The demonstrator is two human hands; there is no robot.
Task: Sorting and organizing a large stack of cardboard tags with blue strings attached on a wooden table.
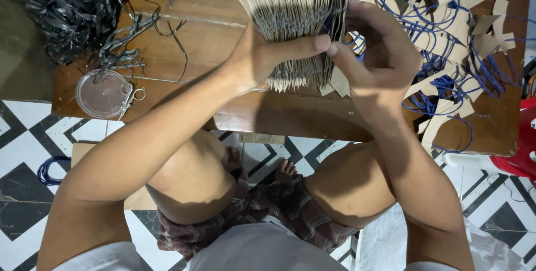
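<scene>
Stack of brown paper pieces [290,8], fanned and standing on edge, occupies the middle of the wooden surface [184,42] toward its far edge, with its lower ends reaching near the front edge; it is judged to be kept upright and pressed together so the layers stay aligned. The left hand [262,58] is closed around the stack's near side, thumb stretched across the front, evidently as a clamp. The right hand [379,53] is curled, fingers bent inward at the stack's right side, its forefinger meeting the left thumb; whether it pinches a single piece cannot be told. A loose heap of brown paper tags with blue cords [458,42] covers the right end of the surface, within reach of the right hand. A bundle of black strips [78,8] lies at the far left corner. A round clear lid [102,93] sits at the left front corner, small scissors [132,99] touching its right rim.
</scene>
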